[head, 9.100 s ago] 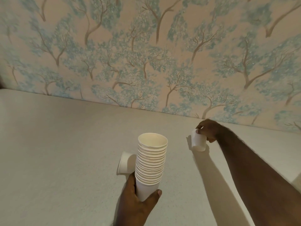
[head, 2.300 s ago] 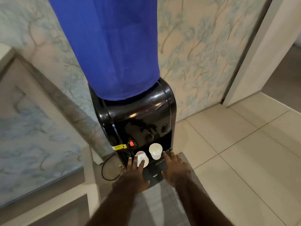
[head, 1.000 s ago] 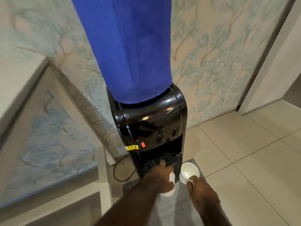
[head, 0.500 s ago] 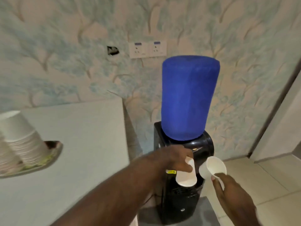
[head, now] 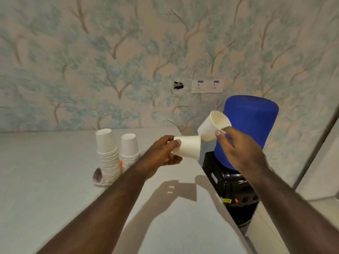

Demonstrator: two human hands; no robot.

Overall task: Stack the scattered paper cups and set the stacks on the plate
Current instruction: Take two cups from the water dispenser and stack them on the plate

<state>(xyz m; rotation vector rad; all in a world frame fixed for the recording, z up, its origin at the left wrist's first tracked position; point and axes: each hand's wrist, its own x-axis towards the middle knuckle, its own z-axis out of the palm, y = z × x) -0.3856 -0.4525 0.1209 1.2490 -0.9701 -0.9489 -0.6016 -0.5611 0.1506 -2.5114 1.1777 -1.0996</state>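
We saw a black water dispenser (head: 231,195) with its blue-covered bottle (head: 249,129) just beyond the counter's (head: 45,180) right edge, below a double wall socket (head: 207,86).

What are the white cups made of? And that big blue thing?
The cup in the left hand and the cup in the right hand look like thin matte white paper, with rolled rims. The big blue thing seems to wear a soft, dull cloth cover; what is underneath is hidden.

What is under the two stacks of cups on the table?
Both stacks stand upside down on a plate. Only its left rim shows beside the taller stack. The rest is hidden by the cups and the left forearm, so anything else under them cannot be seen.
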